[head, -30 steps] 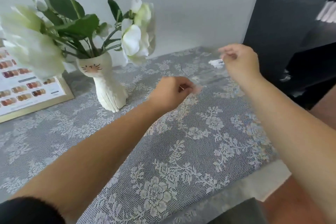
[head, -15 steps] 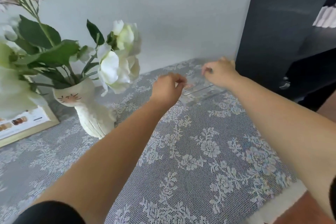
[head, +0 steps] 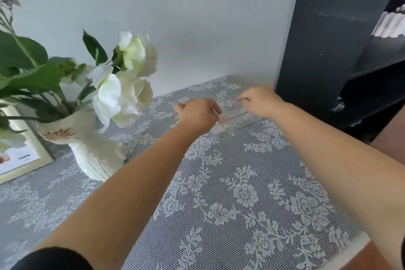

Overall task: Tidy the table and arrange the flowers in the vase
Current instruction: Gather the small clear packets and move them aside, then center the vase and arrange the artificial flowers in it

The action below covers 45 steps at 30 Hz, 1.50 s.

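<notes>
Gripping clear box (head: 233, 119), prob acrylic, both hands' fingers clamped on its edges, near wall

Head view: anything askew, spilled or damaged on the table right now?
Nothing stands out. The cat vase stands upright with its flowers in it, the lace tablecloth lies flat, and both hands, left hand and right hand, hold a clear acrylic piece by the wall.

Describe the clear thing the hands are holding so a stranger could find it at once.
Start at the tall black cabinet on the right, then drop to the lace tablecloth at its foot. There the left hand and right hand hold a clear plastic piece between them. Unlike the opaque cat-faced vase, it is see-through.
</notes>
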{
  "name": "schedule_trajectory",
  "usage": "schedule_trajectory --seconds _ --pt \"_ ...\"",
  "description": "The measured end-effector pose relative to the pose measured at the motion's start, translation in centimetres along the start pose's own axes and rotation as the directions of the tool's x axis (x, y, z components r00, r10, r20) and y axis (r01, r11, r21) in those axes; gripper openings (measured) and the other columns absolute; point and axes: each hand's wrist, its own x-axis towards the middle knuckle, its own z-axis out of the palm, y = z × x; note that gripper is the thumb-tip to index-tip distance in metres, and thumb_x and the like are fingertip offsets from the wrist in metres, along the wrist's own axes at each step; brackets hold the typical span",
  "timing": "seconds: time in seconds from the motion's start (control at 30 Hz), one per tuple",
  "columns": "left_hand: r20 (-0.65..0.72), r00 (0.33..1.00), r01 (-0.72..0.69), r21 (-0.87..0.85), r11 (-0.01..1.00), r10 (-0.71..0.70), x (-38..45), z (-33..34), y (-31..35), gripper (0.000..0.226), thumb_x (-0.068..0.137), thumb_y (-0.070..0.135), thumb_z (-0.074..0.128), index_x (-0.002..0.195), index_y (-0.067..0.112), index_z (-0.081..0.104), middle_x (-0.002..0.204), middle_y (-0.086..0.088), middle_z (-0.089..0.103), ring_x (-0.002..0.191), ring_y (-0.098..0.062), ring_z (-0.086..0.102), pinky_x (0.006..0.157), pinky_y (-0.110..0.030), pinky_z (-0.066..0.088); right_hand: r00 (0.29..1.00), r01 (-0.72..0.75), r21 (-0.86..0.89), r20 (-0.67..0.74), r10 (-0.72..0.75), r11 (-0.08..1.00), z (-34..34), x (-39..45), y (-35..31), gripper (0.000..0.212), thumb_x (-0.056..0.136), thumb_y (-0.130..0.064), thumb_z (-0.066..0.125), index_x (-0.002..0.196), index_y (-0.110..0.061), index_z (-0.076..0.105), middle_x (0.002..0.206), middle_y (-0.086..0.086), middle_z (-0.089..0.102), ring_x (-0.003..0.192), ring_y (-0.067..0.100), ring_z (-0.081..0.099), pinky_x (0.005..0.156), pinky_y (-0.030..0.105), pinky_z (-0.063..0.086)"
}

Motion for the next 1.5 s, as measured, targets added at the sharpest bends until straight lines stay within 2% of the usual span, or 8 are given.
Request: schedule_trajectory --seconds 0.17,0.4,0.7,0.9,1.0,1.13,1.3,1.5 --pt "0.037 0.999 -0.008 0.08 0.997 0.005 0.3 -0.2 0.9 0.028 0.091 0.025 0.055 0.105 0.042 0.072 0.093 0.018 0.073 0.105 -0.017 0.057 0.092 -0.041 0.024 0.999 -0.001 0.017 -0.035 0.002 1.0 0.0 -0.4 0.2 0.04 0.096 -0.016 0.041 0.132 -0.024 0.058 0.14 0.005 0.052 0.125 0.025 0.048 0.102 0.039 0.039" --pt "-0.119 0.993 -0.026 -0.001 1.0 0.025 -1.8 -1.3 -0.4 0.027 0.095 0.031 0.051 0.108 0.043 0.071 0.108 0.021 0.073 0.115 -0.016 0.055 0.086 -0.038 0.022 0.99 0.035 0.072 -0.14 -0.024 0.997 -0.9 -1.9 -0.8 0.037 0.094 -0.012 0.043 0.123 -0.025 0.064 0.133 0.003 0.054 0.119 0.023 0.049 0.103 0.045 0.038" --pt "-0.214 0.977 -0.097 -0.38 0.92 0.015 -11.0 -3.9 -6.1 0.015 0.09 0.019 0.068 0.095 0.03 0.075 0.108 0.012 0.073 0.094 -0.013 0.068 0.092 -0.025 0.051 0.916 0.271 0.193 -0.354 -0.191 0.943 -1.9 -3.0 -6.2 0.026 0.088 -0.002 0.054 0.094 -0.016 0.075 0.081 -0.004 0.053 0.082 0.019 0.046 0.07 0.027 0.031" --pt "-0.225 0.974 -0.086 -0.257 0.963 0.027 -18.6 -4.8 -11.8 0.013 0.089 0.019 0.07 0.093 0.03 0.075 0.099 0.02 0.064 0.096 0.012 0.055 0.099 -0.024 0.042 0.908 0.364 0.25 -0.31 -0.281 0.897 0.2 -3.6 -11.4 0.022 0.088 -0.003 0.059 0.088 -0.018 0.075 0.085 0.003 0.064 0.087 0.019 0.05 0.078 0.03 0.034" --pt "-0.267 0.962 -0.021 -0.253 0.967 -0.049 -21.1 -6.1 -14.1 0.022 0.088 0.019 0.072 0.088 0.042 0.071 0.093 0.025 0.064 0.089 0.013 0.059 0.078 -0.005 0.04 0.92 0.379 0.338 -0.242 -0.309 0.862 1.5 -3.9 -13.9 0.025 0.089 -0.003 0.058 0.087 -0.022 0.074 0.074 0.009 0.063 0.064 -0.001 0.046 0.067 0.018 0.038" --pt "-0.335 0.92 0.105 -0.291 0.951 -0.204 -22.9 -7.9 -17.0 0.031 0.087 0.021 0.072 0.081 0.05 0.064 0.09 0.028 0.063 0.086 0.014 0.057 0.064 -0.002 0.037 0.919 0.395 0.372 -0.144 -0.368 0.84 3.3 -3.5 -17.4 0.024 0.091 -0.004 0.057 0.09 -0.02 0.074 0.078 0.02 0.07 0.038 0.002 0.037 0.047 0.009 0.038" --pt "-0.306 0.895 0.211 -0.351 0.913 -0.324 -23.4 -9.3 -19.6 0.013 0.089 0.026 0.07 0.098 0.036 0.067 0.108 0.009 0.066 0.095 -0.006 0.063 0.076 -0.025 0.052 0.92 0.379 0.408 -0.064 -0.388 0.831 5.4 -2.6 -21.1 0.02 0.092 -0.009 0.057 0.099 -0.022 0.071 0.1 0.008 0.07 0.08 0.011 0.062 0.069 0.019 0.046" --pt "-0.195 0.89 0.287 -0.465 0.837 -0.413 -23.0 -8.9 -21.2 0.041 0.087 0.036 0.072 0.125 0.031 0.058 0.129 0.009 0.06 0.108 -0.009 0.063 0.089 -0.04 0.057 0.902 0.309 0.419 0.156 -0.403 0.853 9.5 -2.0 -23.4 0.05 0.084 -0.026 0.071 0.13 -0.029 0.052 0.128 -0.005 0.056 0.113 0.011 0.053 0.093 0.028 0.04"
